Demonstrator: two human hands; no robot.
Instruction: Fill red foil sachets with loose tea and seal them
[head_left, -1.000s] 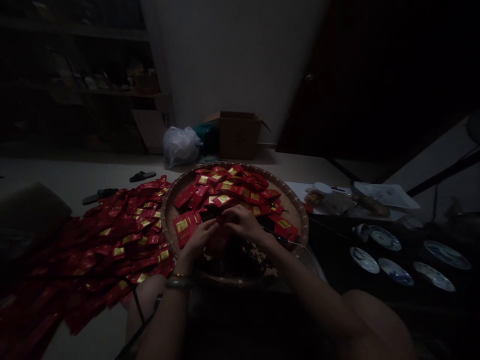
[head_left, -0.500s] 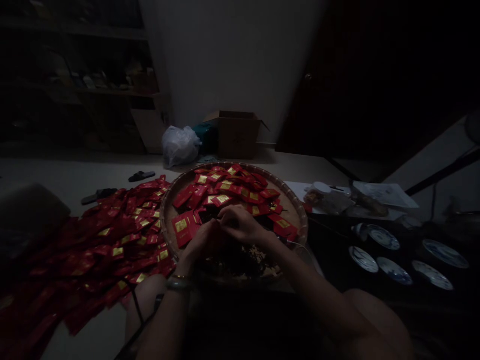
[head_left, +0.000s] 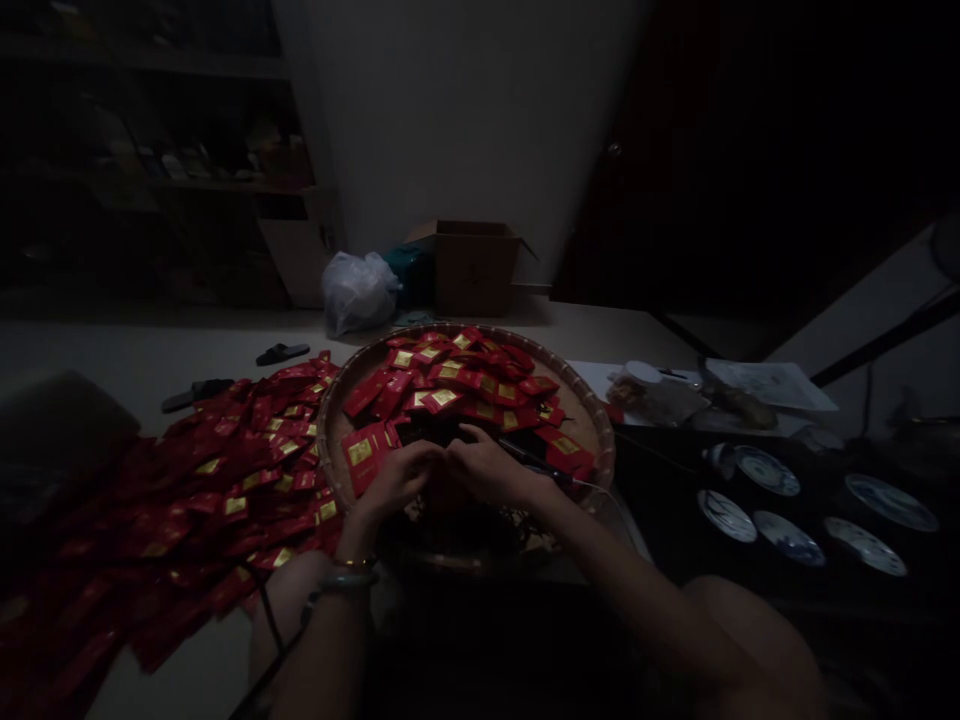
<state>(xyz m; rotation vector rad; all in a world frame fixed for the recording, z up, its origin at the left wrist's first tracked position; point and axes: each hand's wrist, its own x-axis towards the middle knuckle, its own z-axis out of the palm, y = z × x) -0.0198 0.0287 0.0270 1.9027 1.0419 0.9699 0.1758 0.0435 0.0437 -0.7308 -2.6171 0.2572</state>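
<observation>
Over the near half of a round woven bamboo tray point(head_left: 606, 440), my left hand point(head_left: 401, 478) and my right hand point(head_left: 491, 470) meet, fingers pinched together. Between them hangs what looks like a dark red packet point(head_left: 444, 492), partly hidden by the fingers and very dim. Many red packets with gold labels point(head_left: 450, 372) fill the tray's far side. One larger packet point(head_left: 366, 452) lies just left of my left hand. Dark loose bits point(head_left: 517, 525) lie beneath the hands. Beside my right hand rests a slim dark tool point(head_left: 538, 462) with a pale cord.
A big heap of red packets point(head_left: 202, 500) covers the floor at left, near dark slippers point(head_left: 282, 353). Blue-and-white dishes point(head_left: 789, 540) stand on the dark table at right, with a lidded jar point(head_left: 637, 380) behind. An open carton point(head_left: 477, 270) and a white bag point(head_left: 360, 290) are by the wall.
My hands have turned and drawn slightly lower, knuckles now together. The dark red packet shows below them, and the slim tool beside my right hand is more exposed.
</observation>
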